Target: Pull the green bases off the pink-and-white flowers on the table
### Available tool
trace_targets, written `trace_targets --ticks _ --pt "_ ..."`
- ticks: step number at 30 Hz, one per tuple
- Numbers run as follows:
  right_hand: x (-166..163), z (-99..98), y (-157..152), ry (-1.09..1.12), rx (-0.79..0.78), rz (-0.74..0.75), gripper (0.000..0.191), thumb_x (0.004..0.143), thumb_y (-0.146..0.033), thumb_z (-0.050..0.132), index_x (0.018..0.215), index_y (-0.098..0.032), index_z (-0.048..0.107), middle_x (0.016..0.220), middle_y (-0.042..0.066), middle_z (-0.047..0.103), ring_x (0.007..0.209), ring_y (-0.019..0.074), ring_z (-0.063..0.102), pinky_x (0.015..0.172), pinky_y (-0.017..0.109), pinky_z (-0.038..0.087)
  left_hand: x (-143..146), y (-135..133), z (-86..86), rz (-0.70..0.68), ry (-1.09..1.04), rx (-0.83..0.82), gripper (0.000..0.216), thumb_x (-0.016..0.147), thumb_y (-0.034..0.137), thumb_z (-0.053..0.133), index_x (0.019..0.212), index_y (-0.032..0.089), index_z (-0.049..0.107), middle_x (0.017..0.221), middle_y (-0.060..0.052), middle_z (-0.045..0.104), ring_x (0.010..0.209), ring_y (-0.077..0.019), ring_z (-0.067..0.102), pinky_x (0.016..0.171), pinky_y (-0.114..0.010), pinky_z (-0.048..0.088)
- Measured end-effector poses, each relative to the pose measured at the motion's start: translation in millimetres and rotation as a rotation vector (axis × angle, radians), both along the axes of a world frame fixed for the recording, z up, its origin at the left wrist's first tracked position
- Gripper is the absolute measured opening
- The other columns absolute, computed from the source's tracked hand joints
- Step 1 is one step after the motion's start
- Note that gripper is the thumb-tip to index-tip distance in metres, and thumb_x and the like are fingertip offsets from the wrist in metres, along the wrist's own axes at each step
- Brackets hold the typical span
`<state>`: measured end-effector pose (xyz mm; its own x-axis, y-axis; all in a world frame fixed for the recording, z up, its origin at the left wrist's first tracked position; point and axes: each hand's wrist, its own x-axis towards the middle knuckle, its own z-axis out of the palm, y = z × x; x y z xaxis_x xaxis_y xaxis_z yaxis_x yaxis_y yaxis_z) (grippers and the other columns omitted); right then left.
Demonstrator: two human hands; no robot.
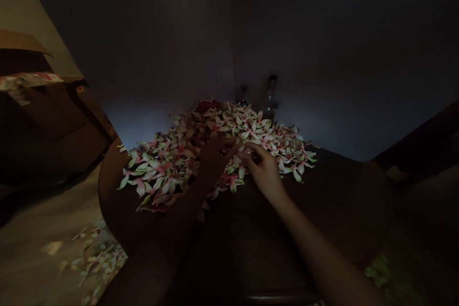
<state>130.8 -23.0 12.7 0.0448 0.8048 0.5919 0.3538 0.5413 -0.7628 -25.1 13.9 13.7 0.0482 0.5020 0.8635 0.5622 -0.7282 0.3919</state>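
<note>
A wide heap of pink and white flowers [172, 172], some with greenish tips, covers the back of a dark round table [258, 239]. My left hand [214, 158] is in deep shadow over the front of the heap, its fingers bent and pinched inward. From the right, my right hand [265, 167] meets it, thumb and index finger drawn together in a pinch. The fingertips of both hands come close together above the flowers. Whatever lies between them is too small and dark to make out.
A clear bottle with a dark top [270, 98] stands behind the heap, against the wall corner. Something red [207, 105] shows at the back of the heap. Cardboard boxes [53, 119] stand at left. Petals [103, 253] litter the floor; greenish bits [390, 277] lie at lower right.
</note>
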Motion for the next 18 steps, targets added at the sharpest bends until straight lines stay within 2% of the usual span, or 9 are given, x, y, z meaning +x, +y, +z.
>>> trace_targets --ticks 5,9,12,15,18 --pt "6 -0.2 2 0.017 -0.017 0.023 0.031 0.083 -0.047 0.067 0.099 -0.021 0.074 0.092 0.005 0.074 0.08 0.0194 0.065 0.072 0.03 0.05 7 -5 -0.3 -0.06 0.015 -0.077 0.015 0.084 0.034 0.067 0.088 0.02 0.072 0.079 -0.002 0.071 0.065 -0.0119 0.06 0.066 -0.023 0.047" --pt "8 0.6 2 0.012 -0.032 -0.055 0.031 0.086 -0.045 0.061 0.099 -0.02 0.075 0.077 0.003 0.071 0.064 0.0159 0.059 0.062 0.028 0.046 12 -9 0.7 -0.016 -0.093 -0.199 0.016 0.085 0.035 0.063 0.08 0.019 0.066 0.066 0.001 0.065 0.055 -0.0096 0.055 0.06 -0.021 0.043" --pt "7 2.2 3 0.162 -0.057 -0.051 0.03 0.084 -0.045 0.063 0.094 -0.019 0.074 0.065 0.001 0.065 0.057 0.0138 0.054 0.053 0.026 0.042 14 -10 0.4 0.037 -0.125 -0.205 0.015 0.084 0.032 0.063 0.077 0.019 0.06 0.062 0.003 0.061 0.054 -0.0091 0.053 0.06 -0.021 0.041" --pt "6 4.4 3 0.341 -0.153 -0.02 0.028 0.081 -0.044 0.064 0.093 -0.018 0.069 0.061 -0.001 0.062 0.048 0.0121 0.05 0.044 0.024 0.036 15 -11 1.4 0.051 -0.132 -0.211 0.014 0.082 0.03 0.062 0.074 0.02 0.056 0.061 0.003 0.06 0.056 -0.0095 0.053 0.06 -0.021 0.04" --pt "8 5.8 3 0.386 -0.215 -0.001 0.023 0.08 -0.039 0.064 0.093 -0.02 0.065 0.06 -0.003 0.061 0.045 0.0119 0.05 0.041 0.023 0.035 16 -13 3.8 0.045 -0.123 -0.223 0.013 0.081 0.028 0.062 0.073 0.02 0.054 0.062 0.003 0.059 0.056 -0.0098 0.052 0.06 -0.021 0.04"
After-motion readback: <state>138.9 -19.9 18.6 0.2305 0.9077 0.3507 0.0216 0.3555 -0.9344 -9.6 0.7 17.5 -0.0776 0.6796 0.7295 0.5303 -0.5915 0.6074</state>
